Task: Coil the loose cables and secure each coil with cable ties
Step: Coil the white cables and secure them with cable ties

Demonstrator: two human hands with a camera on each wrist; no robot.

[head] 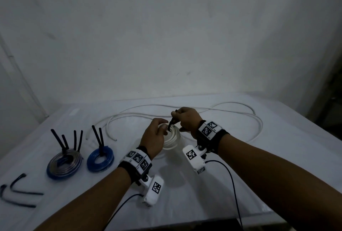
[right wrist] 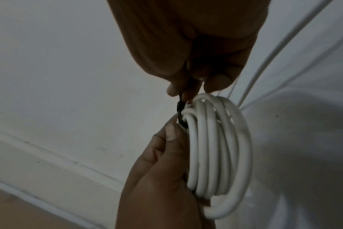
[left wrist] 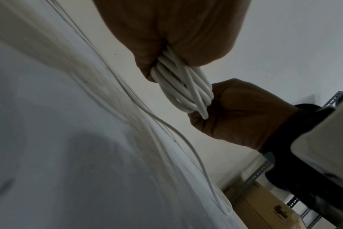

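Note:
A white cable coil (head: pixel 172 139) (left wrist: pixel 183 88) (right wrist: pixel 215 147) is held just above the middle of the table. My left hand (head: pixel 155 135) (right wrist: pixel 162 170) grips its left side, thumb on the strands. A black cable tie (head: pixel 170 123) (right wrist: pixel 181 114) loops round the coil's top, and my right hand (head: pixel 186 119) (right wrist: pixel 194 77) pinches its upper end. A loose white cable (head: pixel 203 112) lies spread over the table behind the hands. Two tied coils lie at the left, a grey-blue coil (head: pixel 64 164) and a blue coil (head: pixel 100 159), their black tie ends sticking up.
Two spare black cable ties (head: pixel 20 192) lie at the table's front left. Black leads (head: pixel 231 184) run from the wrist cameras toward the front edge. A metal shelf with a cardboard box (left wrist: pixel 264 206) stands beyond the table's right side.

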